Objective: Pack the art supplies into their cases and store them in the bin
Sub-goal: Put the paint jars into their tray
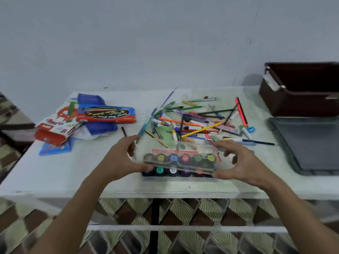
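Clear plastic lid (176,158) sits tilted over the paint pots (172,172) near the worktop's (73,173) front edge, gripped at its ends by the left hand (121,158) and right hand (242,162). Loose pens (192,120) lie just beyond; cases (105,114) far left, brown bin (300,88) far right.

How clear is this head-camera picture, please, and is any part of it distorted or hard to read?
Head view: even, soft lighting without harsh glare; wide-angle bending curves the table edge; mild blur softens the pens; paint pots show hazily through the clear lid held by left hand and right hand.
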